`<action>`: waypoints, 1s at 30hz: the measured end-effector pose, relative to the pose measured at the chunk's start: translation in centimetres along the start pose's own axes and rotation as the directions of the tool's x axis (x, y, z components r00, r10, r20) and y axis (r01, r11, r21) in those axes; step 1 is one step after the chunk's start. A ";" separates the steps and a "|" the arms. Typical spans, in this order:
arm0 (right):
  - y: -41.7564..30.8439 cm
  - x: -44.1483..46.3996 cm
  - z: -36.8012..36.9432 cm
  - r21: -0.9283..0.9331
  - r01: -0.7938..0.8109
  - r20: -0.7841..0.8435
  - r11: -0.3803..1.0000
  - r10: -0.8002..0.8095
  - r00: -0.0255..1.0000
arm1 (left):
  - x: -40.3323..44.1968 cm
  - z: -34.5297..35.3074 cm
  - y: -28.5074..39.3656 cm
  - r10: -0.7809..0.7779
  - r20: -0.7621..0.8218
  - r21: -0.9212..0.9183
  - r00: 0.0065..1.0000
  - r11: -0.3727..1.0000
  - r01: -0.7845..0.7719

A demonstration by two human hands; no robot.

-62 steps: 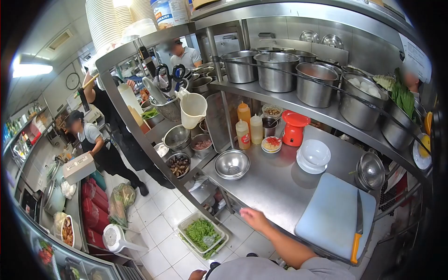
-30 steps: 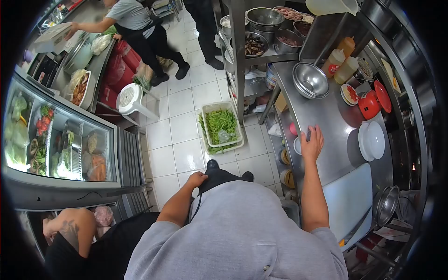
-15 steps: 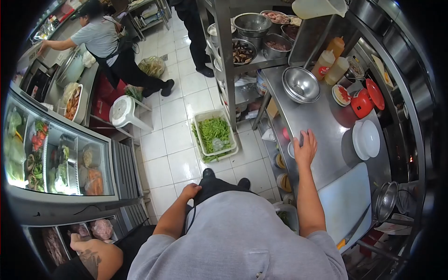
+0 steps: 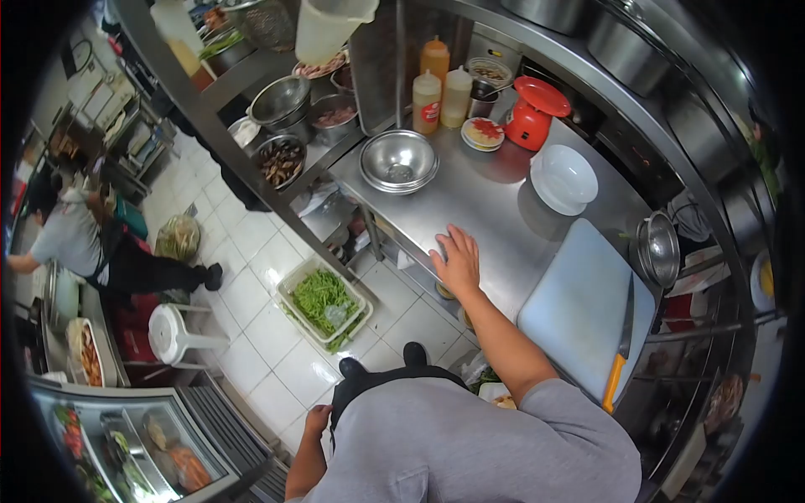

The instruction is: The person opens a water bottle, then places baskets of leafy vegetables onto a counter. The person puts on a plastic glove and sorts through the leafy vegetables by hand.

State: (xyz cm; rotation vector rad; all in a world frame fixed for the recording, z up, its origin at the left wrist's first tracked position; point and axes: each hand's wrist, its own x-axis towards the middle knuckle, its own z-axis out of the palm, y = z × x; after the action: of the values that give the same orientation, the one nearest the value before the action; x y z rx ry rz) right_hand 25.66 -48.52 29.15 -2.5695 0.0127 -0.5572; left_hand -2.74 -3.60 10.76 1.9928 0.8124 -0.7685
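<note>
My right hand [image 4: 457, 261] is at the front edge of the steel table [image 4: 482, 230], fingers spread, with nothing in them. My left hand [image 4: 318, 418] hangs low beside my black apron [image 4: 394, 379], its fingers curled; whether anything is inside them is hidden. A stack of steel bowls [image 4: 399, 161] stands on the table beyond my right hand. To the right lies a pale blue cutting board [image 4: 570, 293], bearing a knife with an orange handle [image 4: 615, 384]. White bowls [image 4: 563, 179] and a red kitchen scale [image 4: 532, 117] stand farther back.
A crate of green vegetables [image 4: 323, 302] sits on the tiled floor ahead. Squeeze bottles [image 4: 427, 102] stand at the table's back. The shelf at left holds bowls of food [image 4: 278, 162]. A white stool [image 4: 172, 334], a glass-topped fridge [image 4: 151, 448] and another person [image 4: 71, 239] are at left.
My view has turned right, bringing the table and cutting board nearer the middle. My right hand stays spread by the table edge. The person at the lower left has gone out of view.
</note>
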 end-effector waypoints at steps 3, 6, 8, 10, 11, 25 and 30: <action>0.2 -0.1 0.3 0.000 0.010 -0.026 1.000 -0.010 1.000 | 0.0 -0.2 1.4 0.017 0.009 0.028 1.000 0.999 -0.017; 0.3 -0.3 0.3 0.009 0.010 -0.031 1.000 -0.010 0.999 | 0.6 0.3 2.4 0.065 -0.016 0.025 0.998 0.998 -0.065; 0.4 -0.3 0.3 0.015 0.019 -0.032 1.000 -0.018 0.999 | 0.9 0.5 3.3 0.119 0.011 0.072 0.993 0.990 -0.119; 0.5 -0.3 0.3 0.016 0.018 -0.024 1.000 -0.017 1.000 | 0.4 0.9 4.7 0.104 0.014 0.042 0.994 0.994 -0.105; 0.5 -0.3 0.2 0.025 0.031 -0.033 0.999 -0.030 0.999 | -0.4 0.7 5.8 0.093 0.026 0.025 0.995 0.995 -0.094; -7.0 10.0 0.3 0.822 -0.508 0.568 -0.258 0.297 0.768 | 0.1 1.3 2.8 0.121 0.030 0.178 0.992 0.976 -0.125; -6.2 14.3 3.0 0.704 -0.561 0.692 -0.435 0.245 0.679 | -0.5 1.8 2.9 0.156 -0.001 0.172 0.988 0.973 -0.154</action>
State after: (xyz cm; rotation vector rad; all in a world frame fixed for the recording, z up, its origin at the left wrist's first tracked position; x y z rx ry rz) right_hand 39.34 -43.28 35.35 -0.6597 0.3839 0.1781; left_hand -1.22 -6.58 11.58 2.1884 0.6072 -0.7543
